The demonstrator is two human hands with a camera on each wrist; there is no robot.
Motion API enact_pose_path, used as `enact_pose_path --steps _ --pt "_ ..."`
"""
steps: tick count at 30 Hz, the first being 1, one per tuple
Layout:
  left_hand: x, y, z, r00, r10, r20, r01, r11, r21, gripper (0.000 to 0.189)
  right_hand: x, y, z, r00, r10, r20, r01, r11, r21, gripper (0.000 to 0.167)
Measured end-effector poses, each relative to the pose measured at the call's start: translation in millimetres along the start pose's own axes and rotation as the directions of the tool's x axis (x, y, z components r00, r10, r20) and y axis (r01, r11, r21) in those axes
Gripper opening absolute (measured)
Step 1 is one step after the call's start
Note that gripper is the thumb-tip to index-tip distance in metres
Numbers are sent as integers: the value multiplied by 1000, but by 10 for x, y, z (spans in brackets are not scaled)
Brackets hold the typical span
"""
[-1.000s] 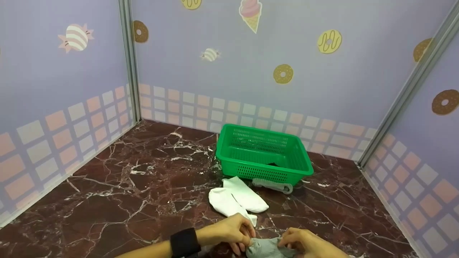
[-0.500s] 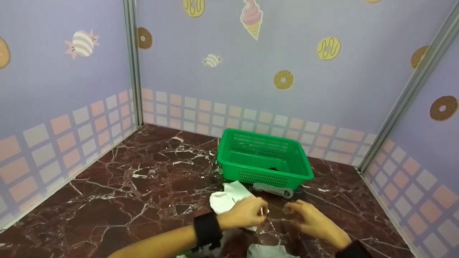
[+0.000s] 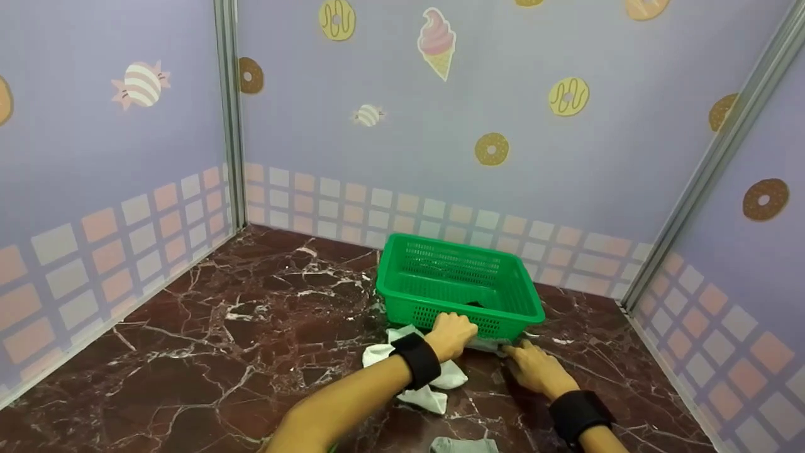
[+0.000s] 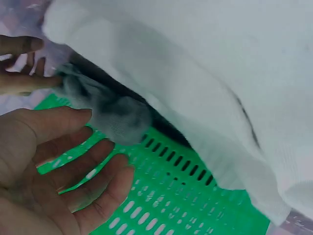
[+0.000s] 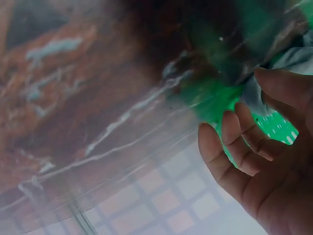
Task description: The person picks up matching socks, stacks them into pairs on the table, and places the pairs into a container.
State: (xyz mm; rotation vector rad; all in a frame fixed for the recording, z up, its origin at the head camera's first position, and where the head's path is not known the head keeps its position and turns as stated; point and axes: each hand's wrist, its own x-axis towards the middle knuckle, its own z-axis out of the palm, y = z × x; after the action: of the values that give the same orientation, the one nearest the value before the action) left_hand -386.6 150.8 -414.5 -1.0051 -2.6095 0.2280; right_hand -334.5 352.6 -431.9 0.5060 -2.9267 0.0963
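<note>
A crumpled grey sock (image 3: 487,345) lies against the near wall of the green basket (image 3: 404,308). My left hand (image 3: 450,336) is over its left end; the left wrist view shows loosely bent fingers and a thumb (image 4: 54,125) beside the grey fabric, not closed round it. At the sock's right end is my right hand (image 3: 539,370), one digit touching the cloth, the other fingers (image 5: 212,147) spread apart. White socks (image 3: 377,355) lie partly under my left forearm. Another grey sock (image 3: 464,445) shows at the bottom edge of the head view.
A small dark item (image 3: 475,304) lies inside the basket. Patterned walls (image 3: 302,201) enclose the marbled tabletop (image 3: 207,352) at the back and both sides. Black bands (image 3: 416,360) circle both wrists.
Both hands have let go of the grey sock at the front and moved forward to the one by the basket. The front sock stays near the bottom edge.
</note>
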Motion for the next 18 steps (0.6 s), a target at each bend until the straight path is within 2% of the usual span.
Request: enact_pose_path --steps 3,6,8,9,10,11,12,13,15,16,18 --pt "18 -32 67 999 -7 41 10 998 -61 12 -2 -19 26 999 -13 -36 13 1000 -14 11" --pt "-29 -85 87 1000 -3 22 7 981 -194 17 -28 -23 34 993 -47 -104 46 999 -9 16" --pt "-80 -139 61 1000 -10 -3 9 941 -337 26 -53 -22 18 986 -74 -153 73 997 -9 21" --pt "-108 -165 44 1000 -12 -23 1 907 -422 30 -69 -20 8 980 -87 -178 86 996 -10 23" --pt "-135 -191 26 999 -11 -46 -14 860 -510 34 -85 -17 -1 974 -99 -202 99 995 -8 26" --pt "-165 -216 5 998 -7 -64 -33 801 -598 36 -102 -15 -11 968 -114 -224 115 993 -7 27" --pt "-193 -236 -9 996 -9 -87 -53 726 -685 35 -120 -12 -18 959 -136 -247 141 990 2 29" --pt "-223 -252 -24 995 -17 -103 -69 637 -768 34 -140 -16 -29 948 -167 -270 177 984 10 30" --pt "-284 -273 -41 991 -33 -127 -100 436 -894 25 -176 -28 -41 914 -252 -319 277 960 34 30" --pt "-317 -280 -53 991 -46 -122 -100 332 -938 20 -191 -39 -45 889 -302 -345 340 939 53 30" --pt "-380 -285 -81 993 -79 -90 -79 124 -989 12 -212 -81 -57 825 -402 -396 476 873 105 29"
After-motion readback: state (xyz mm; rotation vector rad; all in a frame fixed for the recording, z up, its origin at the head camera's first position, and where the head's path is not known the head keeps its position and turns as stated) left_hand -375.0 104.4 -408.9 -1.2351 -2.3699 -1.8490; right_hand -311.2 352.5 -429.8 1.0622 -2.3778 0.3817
